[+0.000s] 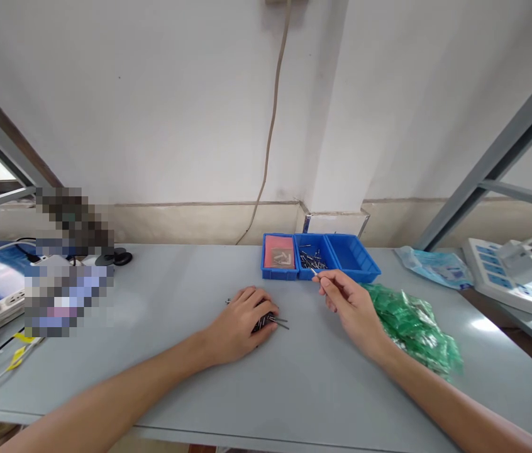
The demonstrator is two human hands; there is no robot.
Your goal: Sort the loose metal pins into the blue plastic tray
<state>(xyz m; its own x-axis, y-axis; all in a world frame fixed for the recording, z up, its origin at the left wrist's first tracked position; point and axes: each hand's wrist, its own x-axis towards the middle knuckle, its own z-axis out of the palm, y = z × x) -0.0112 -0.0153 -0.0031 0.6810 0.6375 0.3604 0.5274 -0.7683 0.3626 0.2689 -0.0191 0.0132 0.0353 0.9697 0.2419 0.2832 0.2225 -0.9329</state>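
Observation:
On the grey table, my left hand (244,321) curls over a bunch of thin dark metal rods (264,321), some of whose ends stick out to the right. My right hand (346,301) pinches one small metal pin (314,272) between thumb and fingertips, at the front edge of the middle blue bin (304,274). Several similar metal pins (313,259) lie in that bin. The left blue bin (279,274) holds a pink sheet (275,243) with small pieces in a clear bag on it. Nothing shows inside the right blue bin (351,253).
Crumpled green plastic (412,327) lies right of my right hand. Beyond it are a blue-white packet (436,267) and a power strip (506,277). Cables and another power strip (2,308) fill the left side. The table's front edge (200,437) runs below my arms.

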